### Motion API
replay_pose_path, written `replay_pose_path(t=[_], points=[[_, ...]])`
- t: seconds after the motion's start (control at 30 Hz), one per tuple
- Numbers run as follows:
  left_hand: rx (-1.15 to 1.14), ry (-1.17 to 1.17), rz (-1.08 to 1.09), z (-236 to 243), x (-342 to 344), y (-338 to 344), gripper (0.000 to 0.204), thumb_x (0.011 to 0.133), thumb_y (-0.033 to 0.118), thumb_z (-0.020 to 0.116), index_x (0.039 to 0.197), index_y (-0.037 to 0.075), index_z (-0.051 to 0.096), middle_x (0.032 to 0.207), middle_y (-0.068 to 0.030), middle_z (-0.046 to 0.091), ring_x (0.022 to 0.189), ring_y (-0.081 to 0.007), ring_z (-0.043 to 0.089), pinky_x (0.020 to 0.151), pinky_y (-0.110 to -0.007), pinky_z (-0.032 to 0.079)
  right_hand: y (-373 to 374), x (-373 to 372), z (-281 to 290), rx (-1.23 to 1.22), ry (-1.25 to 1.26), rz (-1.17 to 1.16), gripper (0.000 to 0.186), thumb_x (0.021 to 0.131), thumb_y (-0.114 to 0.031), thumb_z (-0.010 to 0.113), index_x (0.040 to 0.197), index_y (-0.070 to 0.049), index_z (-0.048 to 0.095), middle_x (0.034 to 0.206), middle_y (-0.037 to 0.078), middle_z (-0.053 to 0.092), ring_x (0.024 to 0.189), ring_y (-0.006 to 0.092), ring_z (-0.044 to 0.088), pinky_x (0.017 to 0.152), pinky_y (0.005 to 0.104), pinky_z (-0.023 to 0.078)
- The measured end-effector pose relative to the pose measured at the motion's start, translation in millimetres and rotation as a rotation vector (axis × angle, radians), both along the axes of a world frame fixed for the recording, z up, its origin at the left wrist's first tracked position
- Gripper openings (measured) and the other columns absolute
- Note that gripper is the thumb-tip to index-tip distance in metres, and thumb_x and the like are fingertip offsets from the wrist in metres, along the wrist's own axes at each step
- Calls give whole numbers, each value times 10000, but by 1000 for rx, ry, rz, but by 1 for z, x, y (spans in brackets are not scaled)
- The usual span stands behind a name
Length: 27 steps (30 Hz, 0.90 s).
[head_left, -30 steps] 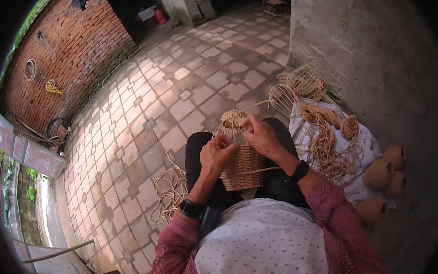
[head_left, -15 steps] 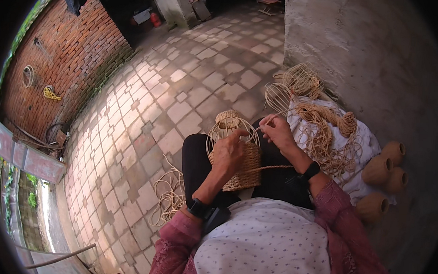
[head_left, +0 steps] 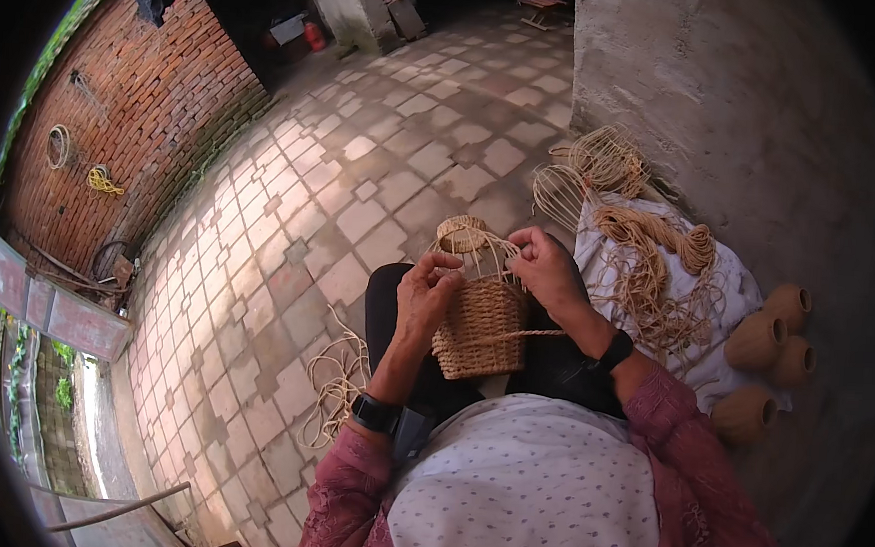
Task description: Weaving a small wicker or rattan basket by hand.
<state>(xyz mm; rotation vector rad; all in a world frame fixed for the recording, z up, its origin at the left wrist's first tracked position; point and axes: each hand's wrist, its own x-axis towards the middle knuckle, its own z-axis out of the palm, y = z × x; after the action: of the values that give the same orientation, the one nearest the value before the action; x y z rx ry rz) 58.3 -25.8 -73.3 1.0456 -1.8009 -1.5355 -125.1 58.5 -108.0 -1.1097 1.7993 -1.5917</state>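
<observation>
A woven straw-coloured basket (head_left: 482, 326) rests in my lap between my dark-trousered knees. Its wall is thick twisted cord, and thin bare ribs (head_left: 480, 263) rise from it to a small round woven end (head_left: 462, 233). My left hand (head_left: 426, 301) is at the basket's upper left edge, fingers curled in and closed by the ribs. At the upper right, my right hand (head_left: 548, 268) pinches the ribs or a thin strand there; the fingertips partly hide which. A twisted cord (head_left: 542, 333) runs across the basket's front toward my right wrist.
Bundled tan cord (head_left: 659, 262) lies on a white cloth (head_left: 738, 282) to my right, with an open rib frame (head_left: 560, 193) behind it. Several round clay-coloured pots (head_left: 754, 338) stand beside it. Loose cord (head_left: 335, 393) lies on the paving at my left. A grey wall (head_left: 709, 100) rises at the right.
My left hand has moved left and down off the basket's front, uncovering its woven wall. My right hand has come in to the ribs, and the strand stretched out to the right is no longer seen.
</observation>
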Motion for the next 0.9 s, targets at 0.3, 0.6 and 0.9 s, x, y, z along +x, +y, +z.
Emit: replay_pose_path(t=[0.3,0.6,0.9], points=[[-202,-101,-17,9,1,4,170,847,142,607,991,55,633,806,-44,659,712,-103,587,648,-243,461,29,-22,-7,186,202,15,201,851,-164,605,744,3,575,553,103,568,477,221,575,491,355,452],[-673,-361,-171,38,-25,20,205,827,118,524,944,62,682,844,-212,662,800,-378,649,737,-438,509,45,-22,35,35,-275,31,265,919,-262,594,790,-30,592,628,8,578,498,48,527,432,188,412],[-530,-490,-372,23,-42,-7,263,794,238,637,974,53,688,770,-200,673,731,-306,685,697,-396,538,12,17,56,-187,206,257,214,888,-186,634,814,8,580,602,84,557,572,113,561,534,301,454]])
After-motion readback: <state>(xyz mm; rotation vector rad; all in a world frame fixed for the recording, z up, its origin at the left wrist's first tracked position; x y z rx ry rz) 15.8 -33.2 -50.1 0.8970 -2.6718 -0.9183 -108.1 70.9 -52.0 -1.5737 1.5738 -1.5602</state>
